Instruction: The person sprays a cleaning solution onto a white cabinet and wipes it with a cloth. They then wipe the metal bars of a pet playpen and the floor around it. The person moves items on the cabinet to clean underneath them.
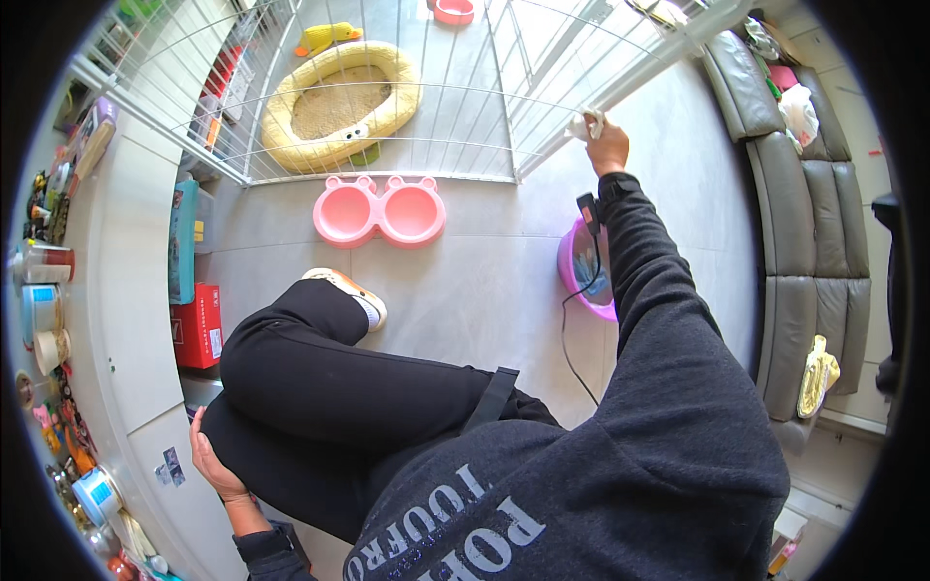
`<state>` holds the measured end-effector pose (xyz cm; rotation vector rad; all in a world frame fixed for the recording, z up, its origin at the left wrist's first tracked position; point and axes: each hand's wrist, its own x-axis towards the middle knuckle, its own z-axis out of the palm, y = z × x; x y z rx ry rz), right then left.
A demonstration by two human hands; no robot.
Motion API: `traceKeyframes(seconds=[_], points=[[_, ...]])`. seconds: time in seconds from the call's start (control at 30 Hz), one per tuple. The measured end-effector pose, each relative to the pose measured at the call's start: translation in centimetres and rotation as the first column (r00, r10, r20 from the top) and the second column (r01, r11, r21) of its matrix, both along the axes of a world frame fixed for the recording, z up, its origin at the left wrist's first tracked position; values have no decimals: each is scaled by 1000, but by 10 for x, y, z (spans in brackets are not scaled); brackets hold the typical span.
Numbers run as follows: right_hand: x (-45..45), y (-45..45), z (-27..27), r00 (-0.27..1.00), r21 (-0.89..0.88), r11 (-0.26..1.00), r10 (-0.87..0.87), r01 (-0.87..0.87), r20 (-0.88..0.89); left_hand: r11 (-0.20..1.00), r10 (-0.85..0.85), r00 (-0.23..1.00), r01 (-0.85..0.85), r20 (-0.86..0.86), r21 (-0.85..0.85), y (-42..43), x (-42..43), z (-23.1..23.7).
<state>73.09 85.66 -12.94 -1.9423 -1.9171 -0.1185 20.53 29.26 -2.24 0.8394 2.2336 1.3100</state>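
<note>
My right hand (609,149) reaches out to the corner of a white wire pet pen (559,141) and grips a crumpled white wipe or cloth (585,126) against its bars. My left hand (218,465) rests along the side of my bent leg, fingers together and holding nothing that I can see. Inside the pen lies a yellow oval pet bed (407,87) with cartoon eyes on its rim. A yellow plush duck (325,36) is behind it. A pink double pet bowl (378,210) stands on the floor just outside the pen.
A purple basin (569,261) holding something bluish stands below my right forearm; a black cable (566,327) hangs beside it. Grey leather sofa seats (788,218) line the right. At left are a white cabinet (138,240), a red box (200,327) and a teal box (183,243).
</note>
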Motion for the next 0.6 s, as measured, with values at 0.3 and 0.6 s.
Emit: traceKeyframes(seconds=[0.3, 0.6], points=[[-88, -39, -87, 971, -220, 959, 137, -180, -196, 996, 83, 996, -84, -39, -34, -28, -4, 3], [-194, -58, 12, 192, -9, 961, 46, -277, -980, 994, 100, 995, -101, -23, -49, -23, -3, -2]])
